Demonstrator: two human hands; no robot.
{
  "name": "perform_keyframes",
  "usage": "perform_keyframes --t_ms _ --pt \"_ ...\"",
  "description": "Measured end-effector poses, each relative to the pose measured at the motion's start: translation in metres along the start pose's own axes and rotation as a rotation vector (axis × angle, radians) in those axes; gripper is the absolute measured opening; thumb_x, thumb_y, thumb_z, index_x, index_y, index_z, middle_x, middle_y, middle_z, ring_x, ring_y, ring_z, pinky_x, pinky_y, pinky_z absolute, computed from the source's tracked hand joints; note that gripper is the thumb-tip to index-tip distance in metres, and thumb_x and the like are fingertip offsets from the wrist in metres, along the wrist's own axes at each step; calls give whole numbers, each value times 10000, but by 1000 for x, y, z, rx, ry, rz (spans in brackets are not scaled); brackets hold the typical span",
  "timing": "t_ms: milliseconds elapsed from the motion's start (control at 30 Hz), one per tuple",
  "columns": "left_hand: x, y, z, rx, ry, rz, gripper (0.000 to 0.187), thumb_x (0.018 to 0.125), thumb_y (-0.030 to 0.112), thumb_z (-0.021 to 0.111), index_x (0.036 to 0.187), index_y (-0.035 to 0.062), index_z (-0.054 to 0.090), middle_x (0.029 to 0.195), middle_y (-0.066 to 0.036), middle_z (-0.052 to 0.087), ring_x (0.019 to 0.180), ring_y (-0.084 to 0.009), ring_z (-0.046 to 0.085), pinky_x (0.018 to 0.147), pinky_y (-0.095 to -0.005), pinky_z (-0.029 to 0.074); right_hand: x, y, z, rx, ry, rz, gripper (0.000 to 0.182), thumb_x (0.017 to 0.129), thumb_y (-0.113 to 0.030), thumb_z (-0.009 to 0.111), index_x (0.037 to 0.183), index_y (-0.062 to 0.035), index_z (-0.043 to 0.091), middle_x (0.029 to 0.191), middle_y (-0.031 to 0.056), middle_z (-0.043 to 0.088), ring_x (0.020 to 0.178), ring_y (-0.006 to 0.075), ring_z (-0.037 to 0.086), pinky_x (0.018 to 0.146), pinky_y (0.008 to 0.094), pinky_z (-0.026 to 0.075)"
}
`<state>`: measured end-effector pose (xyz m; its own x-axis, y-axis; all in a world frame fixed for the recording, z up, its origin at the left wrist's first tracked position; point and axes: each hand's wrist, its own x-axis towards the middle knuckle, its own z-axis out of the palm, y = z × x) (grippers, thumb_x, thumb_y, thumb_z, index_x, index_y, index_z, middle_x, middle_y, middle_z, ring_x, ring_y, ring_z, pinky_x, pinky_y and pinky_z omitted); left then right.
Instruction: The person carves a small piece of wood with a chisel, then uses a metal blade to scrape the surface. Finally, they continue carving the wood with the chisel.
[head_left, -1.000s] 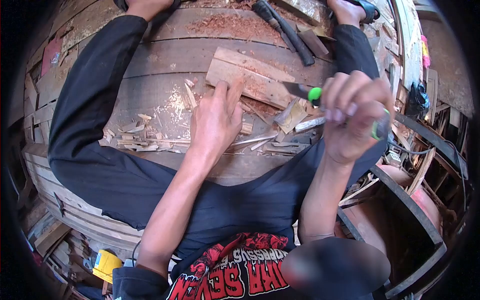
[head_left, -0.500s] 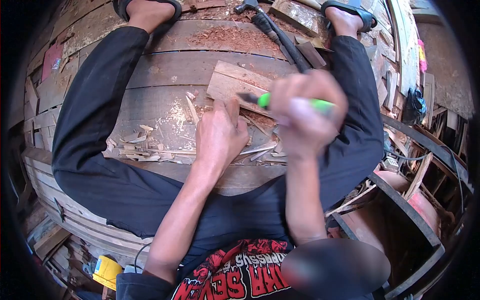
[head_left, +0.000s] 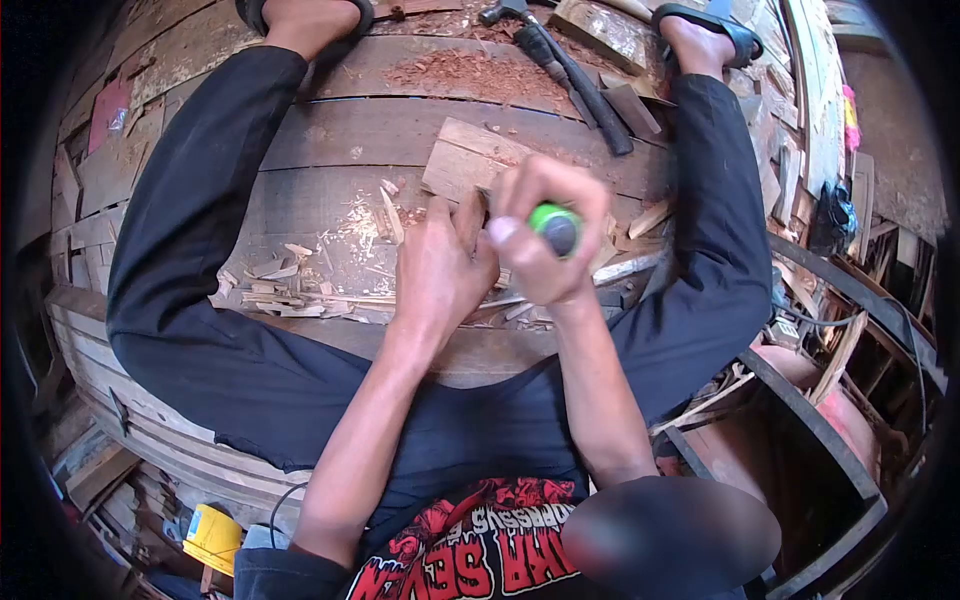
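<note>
You're sitting on a floor of weathered wooden planks (head_left: 330,135), and pale wood chips (head_left: 290,285) are lying scattered across it between your legs. A flat board (head_left: 462,158) is resting there, with reddish sawdust (head_left: 455,70) and a dark-handled hammer (head_left: 570,70) lying farther out.

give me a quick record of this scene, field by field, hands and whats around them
setting: person seated on a plank floor, legs apart
left hand: left hand pressed down on a small wood piece
right hand: right hand fisted around a green-handled tool, blade hidden
board: flat wooden board just beyond both hands
debris: wood chips left of the hands, reddish sawdust farther off
other tool: hammer lying near the right foot
</note>
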<state>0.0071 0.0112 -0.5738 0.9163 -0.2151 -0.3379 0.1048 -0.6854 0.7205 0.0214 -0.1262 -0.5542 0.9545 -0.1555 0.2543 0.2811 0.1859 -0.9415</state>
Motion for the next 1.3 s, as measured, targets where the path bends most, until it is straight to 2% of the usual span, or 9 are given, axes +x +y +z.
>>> perform_keyframes --t_ms 100,233,267,367,800,933,1000,1200,1300 --pt "2 -10 9 -56 26 -144 305 808 147 664 940 -120 595 845 -353 671 841 -523 681 784 -553 557 15 -27 -6 333 106 90 238 760 -91 653 633 -41 458 610 34 502 521 98 439 465 243 332" --pt "3 -7 7 -43 32 -140 313 813 147 662 988 -107 611 865 -350 672 860 -516 681 784 -546 552 7 -18 -5 232 77 108 262 746 -98 674 646 -52 436 591 37 478 491 92 379 463 262 310" --pt "8 -4 6 -64 42 -96 314 814 145 663 998 -105 613 867 -351 672 865 -517 680 789 -544 552 11 -5 5 -59 -6 54 274 754 -106 671 657 -54 420 584 31 460 498 92 369 472 270 300" --pt "-4 -14 6 -97 42 -110 316 818 139 664 1023 -98 616 873 -349 675 879 -516 679 804 -539 550 7 -26 -8 387 105 131 272 770 -104 661 663 -56 415 584 27 454 518 94 378 476 269 292" --pt "-3 -7 8 -111 14 -204 277 813 104 666 1000 -93 612 838 -347 675 872 -504 692 781 -527 552 8 -35 -9 395 78 113 293 805 -179 701 703 -61 453 557 31 465 472 105 391 461 272 321" --pt "1 -4 9 -91 12 -146 296 807 108 678 1020 -85 609 836 -341 680 852 -498 697 780 -527 555 3 -6 -15 81 -62 78 252 831 -149 659 734 -60 444 572 31 476 473 109 385 465 287 312" --pt "0 -8 9 -88 27 -126 301 805 111 682 1027 -79 610 829 -337 681 841 -495 700 774 -526 558 13 -27 -9 282 99 86 196 745 -104 655 659 -58 485 581 12 472 499 93 453 452 242 336" --pt "-3 -12 11 -77 43 -99 290 803 112 682 1022 -65 613 811 -332 680 817 -491 702 753 -523 564 44 -93 -41 232 -354 -44 154 949 -278 487 887 -138 482 717 -28 512 613 86 475 645 288 379" --pt "-1 -10 8 -94 35 -106 286 801 111 681 1015 -65 612 812 -334 680 816 -492 701 753 -523 565 27 -50 -26 188 -215 10 155 909 -236 556 859 -110 481 673 -5 490 576 93 447 586 284 369"
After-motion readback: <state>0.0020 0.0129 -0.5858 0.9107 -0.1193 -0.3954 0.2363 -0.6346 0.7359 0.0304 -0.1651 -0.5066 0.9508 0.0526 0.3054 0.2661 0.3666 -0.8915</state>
